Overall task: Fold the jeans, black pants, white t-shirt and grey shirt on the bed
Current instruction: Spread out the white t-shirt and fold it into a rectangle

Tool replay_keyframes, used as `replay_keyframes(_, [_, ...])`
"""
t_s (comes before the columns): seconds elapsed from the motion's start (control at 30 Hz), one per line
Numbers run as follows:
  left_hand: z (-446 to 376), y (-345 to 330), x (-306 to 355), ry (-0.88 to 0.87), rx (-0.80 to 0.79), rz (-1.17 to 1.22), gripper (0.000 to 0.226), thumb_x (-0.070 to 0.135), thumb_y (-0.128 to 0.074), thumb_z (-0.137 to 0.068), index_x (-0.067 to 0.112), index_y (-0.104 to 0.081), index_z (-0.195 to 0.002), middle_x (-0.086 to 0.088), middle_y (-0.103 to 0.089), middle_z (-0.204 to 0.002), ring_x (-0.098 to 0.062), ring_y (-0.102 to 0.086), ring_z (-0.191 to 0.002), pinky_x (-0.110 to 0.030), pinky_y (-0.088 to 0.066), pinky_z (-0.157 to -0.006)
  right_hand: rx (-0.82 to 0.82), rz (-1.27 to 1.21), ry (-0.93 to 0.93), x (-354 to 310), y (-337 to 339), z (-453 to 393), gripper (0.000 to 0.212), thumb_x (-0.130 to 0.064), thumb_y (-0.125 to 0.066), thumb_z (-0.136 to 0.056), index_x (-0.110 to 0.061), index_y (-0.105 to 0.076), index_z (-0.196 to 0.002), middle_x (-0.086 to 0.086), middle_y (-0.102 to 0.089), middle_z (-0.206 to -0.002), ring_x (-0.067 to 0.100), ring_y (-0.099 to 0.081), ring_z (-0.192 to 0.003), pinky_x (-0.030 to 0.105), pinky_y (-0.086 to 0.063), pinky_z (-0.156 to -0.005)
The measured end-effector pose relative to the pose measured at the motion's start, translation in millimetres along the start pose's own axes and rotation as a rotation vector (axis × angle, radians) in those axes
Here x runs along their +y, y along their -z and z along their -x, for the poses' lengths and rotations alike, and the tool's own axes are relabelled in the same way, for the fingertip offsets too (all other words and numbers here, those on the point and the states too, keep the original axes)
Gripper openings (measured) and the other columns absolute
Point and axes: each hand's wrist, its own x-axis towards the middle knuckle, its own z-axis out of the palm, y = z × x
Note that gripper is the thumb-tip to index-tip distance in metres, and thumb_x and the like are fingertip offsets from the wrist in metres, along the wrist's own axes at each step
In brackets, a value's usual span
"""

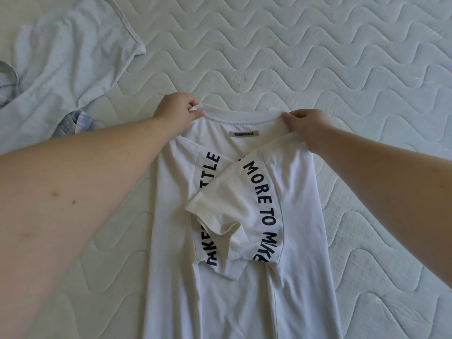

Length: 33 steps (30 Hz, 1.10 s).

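The white t-shirt [298, 216] lies lengthwise on the bed in the middle of the view, neck end away from me. Both its sides and sleeves are folded inward, and dark printed letters run along the folds. My left hand [178, 110] pinches the left shoulder at the collar. My right hand [309, 129] grips the right shoulder at the collar. A pale grey shirt [66, 59] lies crumpled at the upper left, apart from both hands. No jeans or black pants show.
The white quilted mattress [318, 50] fills the view, with bare surface beyond and to the right of the t-shirt. A bit of checked blue fabric [78, 121] peeks out under the grey shirt, close to my left forearm.
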Motion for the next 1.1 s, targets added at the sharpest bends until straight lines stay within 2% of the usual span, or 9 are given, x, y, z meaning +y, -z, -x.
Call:
replay_keyframes(0.3, [-0.4,-30.4,1.1,0.111,0.040,-0.305,0.025,0.040,-0.049,-0.098,0.021,-0.060,-0.110,-0.014,-0.052,-0.122,-0.035,-0.047,-0.116,-0.042,-0.035,-0.095,0.046,-0.102,-0.010,10.9,-9.8,0.0,0.010,-0.039,-0.078,-0.079,-0.030,-0.075,-0.076,-0.007,-0.073,-0.078,0.015,-0.066,-0.065,0.023,-0.052,-0.046])
replay_keyframes(0.43, [2.3,-18.4,-3.4,0.192,0.136,-0.255,0.021,0.038,-0.045,-0.098,0.022,-0.056,-0.106,-0.010,-0.058,-0.119,-0.035,-0.052,-0.114,-0.042,-0.037,-0.091,0.070,-0.074,0.005,7.2,-10.1,1.4,0.012,-0.038,-0.080,-0.077,-0.029,-0.074,-0.079,-0.008,-0.072,-0.080,0.013,-0.065,-0.066,0.020,-0.046,-0.045])
replay_keyframes(0.53, [9.5,7.1,-31.7,0.277,0.208,-0.073,0.026,0.026,-0.040,-0.099,0.014,-0.061,-0.108,-0.012,-0.064,-0.117,-0.034,-0.057,-0.110,-0.038,-0.043,-0.090,0.050,-0.053,0.015,5.6,-8.5,8.0,0.021,-0.037,-0.077,-0.080,-0.030,-0.072,-0.099,-0.009,-0.070,-0.095,0.013,-0.065,-0.078,0.024,-0.050,-0.050])
replay_keyframes(0.6, [20.0,22.1,-54.2,0.272,0.176,0.067,0.027,0.020,-0.039,-0.101,0.011,-0.064,-0.106,-0.011,-0.068,-0.112,-0.029,-0.062,-0.103,-0.032,-0.044,-0.086,0.117,0.138,0.122,3.2,-10.9,14.4,0.037,-0.040,-0.072,-0.084,-0.030,-0.063,-0.119,-0.009,-0.062,-0.116,0.016,-0.060,-0.102,0.036,-0.054,-0.080])
replay_keyframes(0.67, [30.4,30.5,-69.1,0.248,0.096,0.211,0.025,0.014,-0.038,-0.103,0.011,-0.063,-0.106,-0.015,-0.066,-0.103,-0.028,-0.062,-0.091,-0.031,-0.045,-0.084,0.251,0.399,0.310,-1.1,-20.0,28.5,0.039,-0.042,-0.066,-0.088,-0.033,-0.057,-0.125,-0.006,-0.054,-0.131,0.020,-0.046,-0.124,0.041,-0.032,-0.105])
replay_keyframes(0.77, [43.0,35.8,-74.0,0.181,-0.069,0.314,0.024,0.001,-0.040,-0.101,0.012,-0.061,-0.105,-0.014,-0.060,-0.093,-0.020,-0.055,-0.076,-0.028,-0.046,-0.079,0.089,0.405,0.472,-14.4,-55.3,63.3,0.028,-0.039,-0.062,-0.092,-0.034,-0.061,-0.119,-0.010,-0.062,-0.124,0.018,-0.055,-0.111,0.041,-0.031,-0.101])
replay_keyframes(0.87, [45.1,35.5,-71.4,0.071,-0.213,0.112,0.026,-0.003,-0.047,-0.097,0.007,-0.064,-0.113,-0.012,-0.061,-0.098,-0.019,-0.055,-0.088,-0.022,-0.041,-0.075,-0.172,0.519,0.543,-16.6,-99.2,91.1,0.030,-0.043,-0.056,-0.095,-0.035,-0.059,-0.123,-0.017,-0.066,-0.114,0.017,-0.054,-0.110,0.037,-0.026,-0.098])
replay_keyframes(0.97, [40.3,36.5,-65.2,0.017,-0.241,-0.043,0.024,0.004,-0.053,-0.096,0.011,-0.065,-0.116,-0.005,-0.059,-0.096,-0.016,-0.052,-0.087,-0.017,-0.033,-0.069,-0.189,0.682,0.509,-14.6,-124.5,98.5,0.036,-0.047,-0.051,-0.096,-0.033,-0.053,-0.128,-0.012,-0.060,-0.118,0.018,-0.042,-0.121,0.038,-0.023,-0.098])
replay_keyframes(1.1, [34.5,38.8,-63.5,-0.018,-0.215,-0.178,0.019,0.017,-0.064,-0.092,0.013,-0.068,-0.110,-0.008,-0.066,-0.101,-0.020,-0.056,-0.091,-0.025,-0.036,-0.075,-0.101,0.792,0.453,-15.0,-130.1,94.1,0.026,-0.046,-0.048,-0.097,-0.028,-0.062,-0.111,-0.003,-0.058,-0.113,0.023,-0.041,-0.115,0.040,-0.023,-0.092])
